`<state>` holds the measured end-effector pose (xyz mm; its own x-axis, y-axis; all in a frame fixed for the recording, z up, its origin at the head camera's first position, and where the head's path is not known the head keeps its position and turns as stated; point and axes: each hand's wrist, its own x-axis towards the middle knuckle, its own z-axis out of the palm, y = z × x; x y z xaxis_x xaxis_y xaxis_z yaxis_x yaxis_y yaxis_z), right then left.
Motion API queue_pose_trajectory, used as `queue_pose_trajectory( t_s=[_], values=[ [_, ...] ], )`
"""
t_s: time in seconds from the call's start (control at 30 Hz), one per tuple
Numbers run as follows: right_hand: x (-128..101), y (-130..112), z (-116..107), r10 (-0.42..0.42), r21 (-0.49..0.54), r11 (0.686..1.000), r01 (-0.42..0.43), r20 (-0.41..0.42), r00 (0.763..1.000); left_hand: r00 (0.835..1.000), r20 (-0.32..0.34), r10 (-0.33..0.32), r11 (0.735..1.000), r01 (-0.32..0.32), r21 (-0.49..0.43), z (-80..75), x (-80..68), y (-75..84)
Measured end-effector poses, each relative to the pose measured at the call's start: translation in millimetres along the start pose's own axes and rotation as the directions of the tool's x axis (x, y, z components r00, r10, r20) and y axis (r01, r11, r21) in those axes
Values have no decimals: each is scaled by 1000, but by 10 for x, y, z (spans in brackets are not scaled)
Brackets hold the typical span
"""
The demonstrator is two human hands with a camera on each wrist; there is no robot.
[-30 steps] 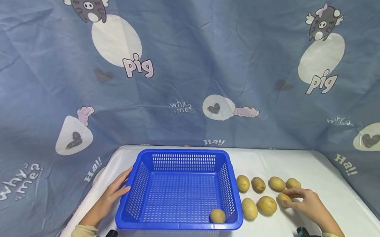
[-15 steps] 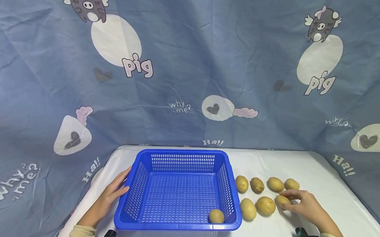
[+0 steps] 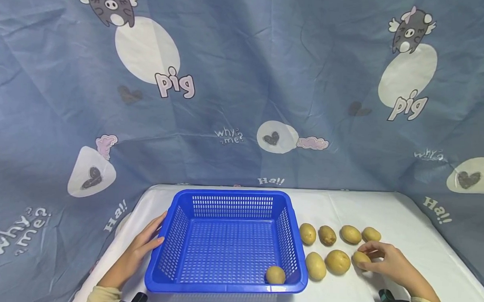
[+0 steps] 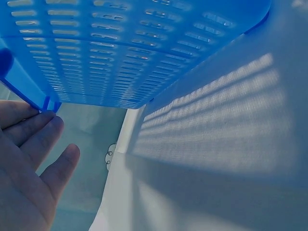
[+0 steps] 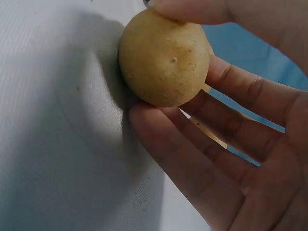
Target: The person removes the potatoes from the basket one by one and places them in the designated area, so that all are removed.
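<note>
Small tan potato, at the right end of the near row on the white cloth, sits pinched in the right hand: the grasp looks made, and a lift seems due. Left hand, fingers straight, touches the blue plastic basket.

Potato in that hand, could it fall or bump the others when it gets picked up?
Maybe. The right hand pinches the potato only with thumb and fingertips, so the round thing might slip. Its neighbour potato lies close beside it and could get nudged and roll. The left hand only rests against the blue basket, so a hard drop might slide the basket on the white cloth.
</note>
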<state>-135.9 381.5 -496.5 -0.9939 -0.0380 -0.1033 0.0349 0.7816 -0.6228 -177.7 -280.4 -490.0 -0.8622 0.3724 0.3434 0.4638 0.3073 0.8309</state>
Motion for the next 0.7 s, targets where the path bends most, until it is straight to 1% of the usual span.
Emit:
queue_pose_trajectory(
  t_s=[0.17, 0.4, 0.5, 0.63, 0.7],
  values=[
    [-25, 8, -4, -15, 4, 1000, 15, -8, 1000, 1000, -2, -2, 1000, 2, 10, -3, 4, 8],
    [-64, 3, -12, -61, 22, 998, 62, -27, 998, 1000, -2, -5, 1000, 5, 11, -6, 10, 5],
    [-61, -6, -11, -61, 29, 998, 62, -20, 998, 1000, -3, -1, 1000, 2, 12, -3, 8, 5],
    [-41, -21, -1, -50, 11, 999, 50, -4, 999, 1000, -5, 1, 1000, -1, 12, 1, 2, 5],
    [-36, -22, 0, -37, -4, 999, 37, -10, 999, 1000, -7, 8, 1000, -8, 16, 5, 5, 6]
  ],
)
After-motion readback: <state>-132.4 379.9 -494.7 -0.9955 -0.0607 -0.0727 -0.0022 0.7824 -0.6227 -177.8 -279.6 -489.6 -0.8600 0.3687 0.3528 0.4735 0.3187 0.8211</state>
